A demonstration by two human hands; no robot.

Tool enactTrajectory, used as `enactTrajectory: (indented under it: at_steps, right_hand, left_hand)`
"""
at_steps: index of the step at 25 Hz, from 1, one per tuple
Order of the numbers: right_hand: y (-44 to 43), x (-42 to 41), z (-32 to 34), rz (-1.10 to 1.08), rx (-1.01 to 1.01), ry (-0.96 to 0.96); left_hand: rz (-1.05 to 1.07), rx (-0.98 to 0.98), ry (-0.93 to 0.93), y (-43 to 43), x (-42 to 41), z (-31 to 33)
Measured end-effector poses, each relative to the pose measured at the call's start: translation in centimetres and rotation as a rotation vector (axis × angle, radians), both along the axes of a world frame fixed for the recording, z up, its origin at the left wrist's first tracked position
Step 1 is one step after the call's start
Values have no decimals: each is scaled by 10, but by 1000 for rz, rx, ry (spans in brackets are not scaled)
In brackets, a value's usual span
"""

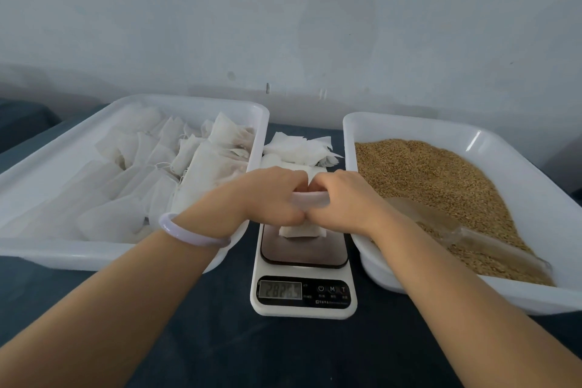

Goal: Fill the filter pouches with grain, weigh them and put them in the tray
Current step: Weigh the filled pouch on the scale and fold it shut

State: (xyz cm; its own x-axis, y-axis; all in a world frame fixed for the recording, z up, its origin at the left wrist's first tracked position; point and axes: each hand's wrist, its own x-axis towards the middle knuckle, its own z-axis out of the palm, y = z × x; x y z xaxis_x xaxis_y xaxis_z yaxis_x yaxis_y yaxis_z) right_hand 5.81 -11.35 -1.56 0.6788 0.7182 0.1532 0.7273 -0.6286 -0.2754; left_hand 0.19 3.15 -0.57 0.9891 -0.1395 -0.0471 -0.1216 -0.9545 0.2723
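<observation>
Head: white pouch (299, 231), plump, squarish, on scale (304, 302).

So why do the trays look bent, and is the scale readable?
Head view: wide-angle lens bows the white plastic pouch tray and white plastic grain tray; glare streaks the latter's far corner; the white digital scale's display is blurry, barely legible.
</observation>
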Motion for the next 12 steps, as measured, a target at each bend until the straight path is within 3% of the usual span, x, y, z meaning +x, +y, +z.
enactTrajectory:
  at_steps: [12]
  right_hand:
    - [-4, -3, 3, -18, 80, 126]
  left_hand:
    - [43, -143, -50, 0, -8, 6]
